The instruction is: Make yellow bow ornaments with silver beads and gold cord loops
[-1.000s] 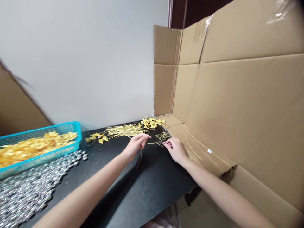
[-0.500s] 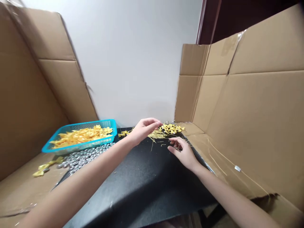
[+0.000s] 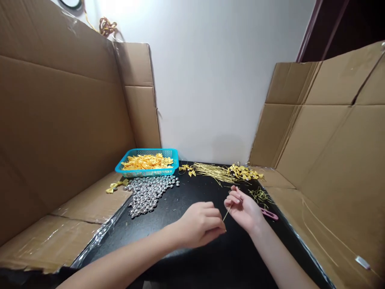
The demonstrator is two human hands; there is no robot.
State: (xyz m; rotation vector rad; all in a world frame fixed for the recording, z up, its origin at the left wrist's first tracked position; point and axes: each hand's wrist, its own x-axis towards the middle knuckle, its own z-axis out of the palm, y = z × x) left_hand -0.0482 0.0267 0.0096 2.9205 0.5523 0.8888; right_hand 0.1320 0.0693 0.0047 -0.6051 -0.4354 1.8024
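Observation:
A thin gold cord (image 3: 227,213) stretches slantwise between my two hands over the black table. My left hand (image 3: 202,224) pinches its lower end, fingers closed and the back of the hand towards me. Curled around the upper part of the cord are the fingers of my right hand (image 3: 244,208). Beyond the hands lies a loose bundle of similar gold cords (image 3: 212,170). Gold bows with silver beads (image 3: 245,172) are heaped beside it on the right. A pink-handled tool (image 3: 270,214) lies by my right wrist, which partly hides it.
A turquoise basket (image 3: 177,157) of yellow ribbon bows stands at the back left. In front of it spread many silver beads (image 3: 147,194). Loose bows (image 3: 116,186) lie left of them. Tangled gold scraps (image 3: 260,195) sit at the right edge. Cardboard walls (image 3: 333,148) flank the black tabletop (image 3: 180,265).
My left hand has come back from the cord bundle towards me, with a cord in its grasp. My right hand has closed on that cord too. The view has shifted, showing more on the left.

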